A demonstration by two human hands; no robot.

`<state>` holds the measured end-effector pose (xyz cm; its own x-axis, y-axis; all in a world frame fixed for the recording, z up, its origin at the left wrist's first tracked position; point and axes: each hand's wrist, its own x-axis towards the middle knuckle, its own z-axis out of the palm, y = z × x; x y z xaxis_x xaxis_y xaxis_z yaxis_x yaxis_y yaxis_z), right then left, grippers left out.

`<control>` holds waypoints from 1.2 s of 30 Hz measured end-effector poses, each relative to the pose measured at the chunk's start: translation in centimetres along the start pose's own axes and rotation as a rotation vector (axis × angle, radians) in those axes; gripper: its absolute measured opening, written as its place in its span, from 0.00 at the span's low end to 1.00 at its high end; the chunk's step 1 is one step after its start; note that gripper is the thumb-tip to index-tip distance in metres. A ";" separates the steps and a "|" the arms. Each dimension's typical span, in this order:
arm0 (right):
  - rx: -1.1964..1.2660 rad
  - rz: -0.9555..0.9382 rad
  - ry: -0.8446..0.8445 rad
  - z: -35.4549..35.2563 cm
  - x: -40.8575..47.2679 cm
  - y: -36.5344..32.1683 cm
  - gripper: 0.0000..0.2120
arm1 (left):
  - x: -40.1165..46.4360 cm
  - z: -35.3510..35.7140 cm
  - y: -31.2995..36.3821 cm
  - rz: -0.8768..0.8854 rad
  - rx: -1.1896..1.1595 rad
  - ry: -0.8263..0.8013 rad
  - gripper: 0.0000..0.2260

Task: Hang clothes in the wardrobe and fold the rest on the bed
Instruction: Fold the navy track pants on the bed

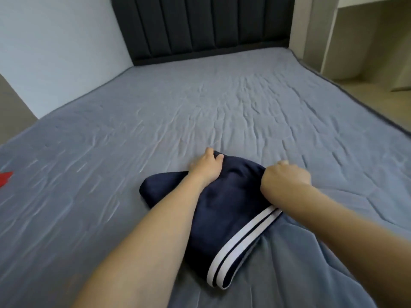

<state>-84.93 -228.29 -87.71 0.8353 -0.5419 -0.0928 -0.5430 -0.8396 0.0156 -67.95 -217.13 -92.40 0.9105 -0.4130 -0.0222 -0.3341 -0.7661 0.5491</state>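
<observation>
While no writing shows, left hand (209,167) and right hand (287,177) each grip the navy garment (222,207).

Folded navy garment (222,207), white-striped hem, lying on bed (133,121).

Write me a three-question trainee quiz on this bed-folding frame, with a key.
1. True or false: the navy garment lies on the bed.
2. Which hand grips its far right corner? A) left hand B) right hand
3. What colour are the stripes on its band?

Key:
1. True.
2. B; the right hand curls there, while the left hand holds the far left corner.
3. White.
</observation>
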 end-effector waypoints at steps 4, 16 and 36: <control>0.001 -0.071 0.287 4.2 0.7 -0.3 0.13 | 1.1 1.2 0.0 -0.022 0.098 0.095 0.21; 0.306 -0.171 -0.190 -0.9 2.9 -0.3 0.35 | -12.9 -3.4 -6.8 -0.093 0.570 0.377 0.32; 0.189 -0.111 0.227 4.1 -2.6 -3.3 0.27 | -15.9 -7.4 -10.1 -0.523 -1.305 -0.284 0.20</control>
<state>-85.69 -223.92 -91.62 0.8767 -0.4597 0.1417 -0.4361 -0.8838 -0.1695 -77.22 -199.20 -91.42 0.7259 -0.4317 -0.5355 0.6185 0.0692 0.7827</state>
